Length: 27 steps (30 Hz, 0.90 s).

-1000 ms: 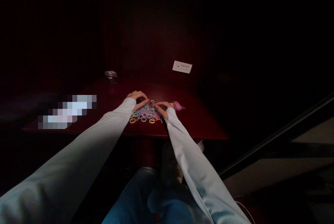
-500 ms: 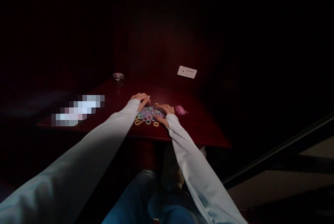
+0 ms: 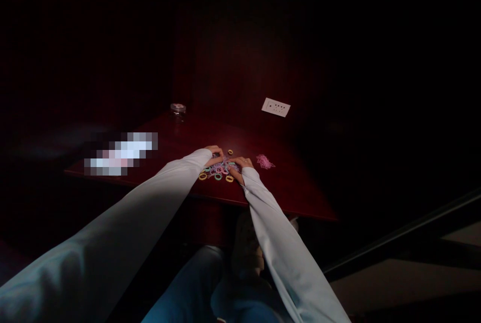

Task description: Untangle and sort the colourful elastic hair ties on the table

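Observation:
A loose heap of small coloured bands (image 3: 220, 168), mostly purple, pink and green, lies on the dark red table (image 3: 180, 137). My left hand (image 3: 215, 154) is at the heap's back left, fingers bent down onto it; what its fingertips hold, if anything, is too small to tell. At the right side of the heap is my right hand (image 3: 239, 167), its thumb and fingers apart over the bands. Yellow rings (image 3: 203, 176) and a green ring (image 3: 218, 177) lie along the near edge. A separate pink pile (image 3: 265, 161) rests right of my right hand.
A clear lidded jar (image 3: 178, 108) stands at the table's back left. A blurred-out bright item (image 3: 122, 155) lies on the left. On the wall behind is a white socket plate (image 3: 276, 107). My legs are below the table's front edge.
My left hand has come down and nearer to the heap, its fingers more bent. My right hand stays at the heap's right side. The whole view has shifted slightly.

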Each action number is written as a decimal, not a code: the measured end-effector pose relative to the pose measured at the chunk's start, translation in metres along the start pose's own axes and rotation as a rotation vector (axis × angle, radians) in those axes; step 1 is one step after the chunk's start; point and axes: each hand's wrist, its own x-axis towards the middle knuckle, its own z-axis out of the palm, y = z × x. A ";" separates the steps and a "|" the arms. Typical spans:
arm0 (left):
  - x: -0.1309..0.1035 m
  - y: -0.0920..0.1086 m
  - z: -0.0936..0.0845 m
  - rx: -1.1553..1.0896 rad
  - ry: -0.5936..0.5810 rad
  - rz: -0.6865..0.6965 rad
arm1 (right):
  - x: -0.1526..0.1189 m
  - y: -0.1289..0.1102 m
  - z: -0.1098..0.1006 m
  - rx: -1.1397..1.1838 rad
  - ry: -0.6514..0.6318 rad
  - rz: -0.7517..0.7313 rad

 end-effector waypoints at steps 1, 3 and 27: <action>0.000 0.000 0.000 0.000 0.000 -0.002 | 0.000 0.000 0.000 0.003 0.000 0.002; 0.000 0.000 -0.001 -0.001 -0.001 -0.007 | 0.000 -0.001 0.000 0.007 -0.003 0.005; 0.018 -0.008 -0.002 -0.053 -0.014 -0.009 | 0.003 0.004 -0.010 0.520 0.327 0.248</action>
